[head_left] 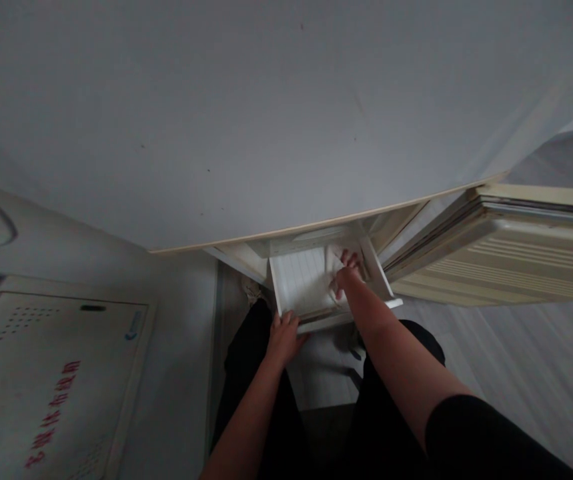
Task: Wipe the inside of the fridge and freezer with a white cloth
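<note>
A white drawer [297, 283] is pulled out from the low cabinet under the white top, perhaps a small fridge. My left hand [283, 335] is at its front left corner, the fingers hooked over the rim. Inside the drawer, my right hand [347, 270] is pressed down toward the right side of the ridged floor. A crumpled white cloth or tissue [335, 259] is bunched under its fingers, partly hidden by the hand. Brownish marks show along the drawer's right inner side.
A cream door with a ribbed inner panel [531, 257] stands open on the right. The wide white top [276, 120] spreads across the front. At left, a wall box [61, 373] bears red writing, with a grey cable [1, 213] above it. Wood-look floor [511, 360] lies below.
</note>
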The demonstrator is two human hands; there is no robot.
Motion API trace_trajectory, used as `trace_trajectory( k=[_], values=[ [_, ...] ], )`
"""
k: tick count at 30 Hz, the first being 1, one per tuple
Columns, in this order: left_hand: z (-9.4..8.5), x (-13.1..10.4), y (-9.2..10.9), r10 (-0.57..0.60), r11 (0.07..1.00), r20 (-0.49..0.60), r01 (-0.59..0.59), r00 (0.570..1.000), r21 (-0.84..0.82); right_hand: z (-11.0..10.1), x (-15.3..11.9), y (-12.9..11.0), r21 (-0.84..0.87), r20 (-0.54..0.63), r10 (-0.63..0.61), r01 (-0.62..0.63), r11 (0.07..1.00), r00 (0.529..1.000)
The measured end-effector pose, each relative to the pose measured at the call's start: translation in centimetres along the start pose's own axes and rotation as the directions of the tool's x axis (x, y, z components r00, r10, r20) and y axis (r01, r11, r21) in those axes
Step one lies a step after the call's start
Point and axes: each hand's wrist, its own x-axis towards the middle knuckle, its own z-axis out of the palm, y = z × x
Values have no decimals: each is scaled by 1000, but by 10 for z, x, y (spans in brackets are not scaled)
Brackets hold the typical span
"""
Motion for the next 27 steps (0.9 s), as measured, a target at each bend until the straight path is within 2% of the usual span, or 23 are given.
trace_trajectory(
  k=[2,4,6,10,13,22,27],
  values=[
    [-1,-1,1,2,1000,-6,-2,1000,-3,-2,-3,-19,-61,-48,-161,158,985,986],
    [-1,-1,2,3,1000,-12,-3,1000,-1,2,-8,-43,-103,-84,-316,307,946,945],
    [-1,-1,2,0,1000,-16,0,1000,0,11,-14,-72,-145,-104,-402,386,911,910],
    [1,0,1,-5,1000,-26,5,1000,-1,34,-26,-134,-154,-135,-465,445,882,875],
    [4,1,1,-21,1000,-43,21,999,-5,42,-32,-162,-126,-144,-446,430,894,884],
    [5,3,2,-35,999,-29,36,999,16,25,-43,-159,-94,-109,-510,502,860,853],
    [7,4,1,-29,999,-32,29,999,16,18,-44,-159,-28,-107,-582,582,812,806]
  ],
)
